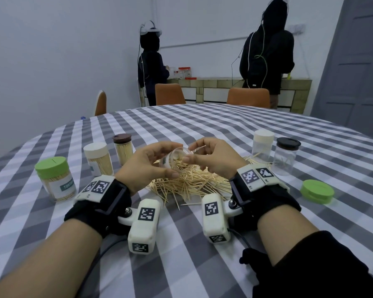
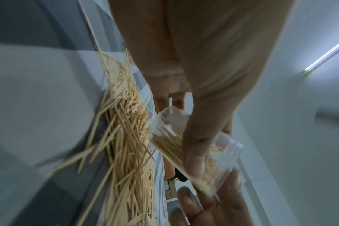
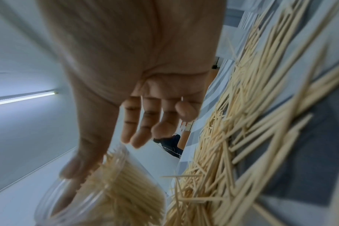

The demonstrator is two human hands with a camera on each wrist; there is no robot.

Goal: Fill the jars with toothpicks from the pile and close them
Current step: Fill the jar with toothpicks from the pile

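Checked tablecloth [image 1: 181, 130], closed jars [image 1: 98, 158] flanking pile [image 1: 192, 183]

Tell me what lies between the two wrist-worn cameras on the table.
Head view: toothpicks straying from the pile on bare checked tablecloth, between left camera and right camera.

Bare cloth near edge of table [image 1: 181, 265] gives passage; toothpick pile [image 1: 192, 183] blocks centre, closed jars [image 1: 98, 159] crowd left, two jars [image 1: 285, 155] and green lid [image 1: 317, 191] right
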